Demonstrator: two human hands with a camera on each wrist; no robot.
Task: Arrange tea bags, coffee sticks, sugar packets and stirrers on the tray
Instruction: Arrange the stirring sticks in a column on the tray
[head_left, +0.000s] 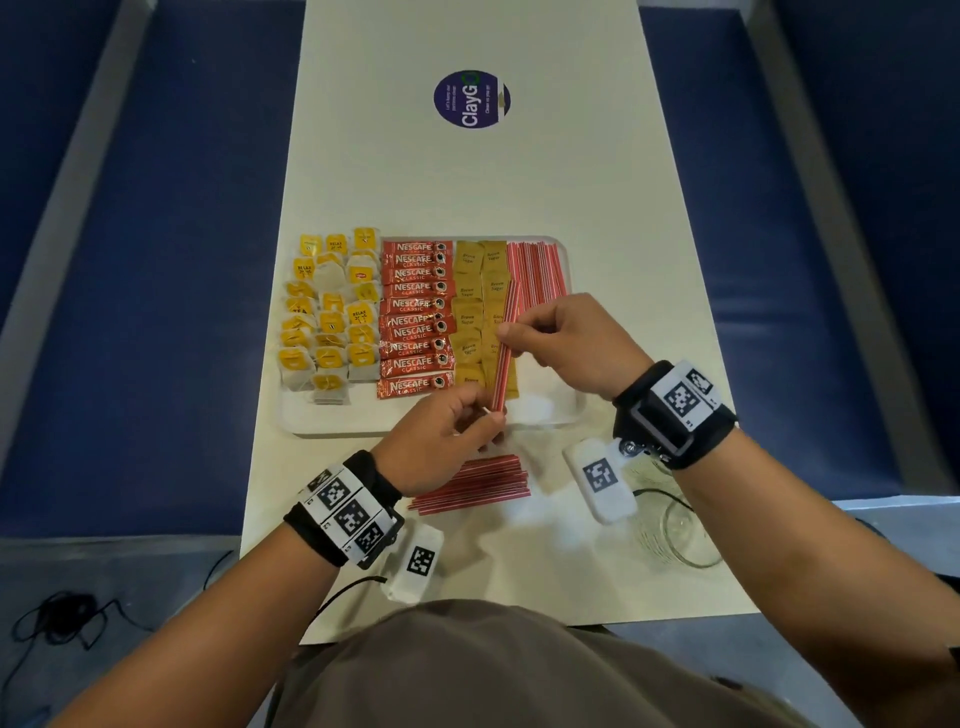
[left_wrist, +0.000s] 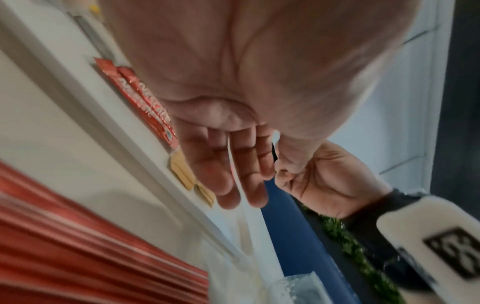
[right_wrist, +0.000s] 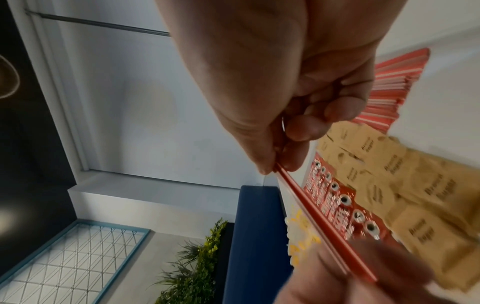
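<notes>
So the white tray sits on the pale counter and it's mostly filled already. Starting at the tray's left edge: yellow tea bags, then a column of red coffee sticks, then brown sugar packets, and red-and-white stirrers along the tray's right side.

Both hands are on a small bundle of stirrers held tilted above the sugar packets. The right hand pinches the bundle partway up between thumb and fingertips, and the left hand has its fingers curled round the bundle's lower end, just over the tray's near rim.

More loose stirrers lie in a pile on the counter just in front of the tray, under the left hand. A clear glass stands on the counter off the tray's near right corner.
</notes>
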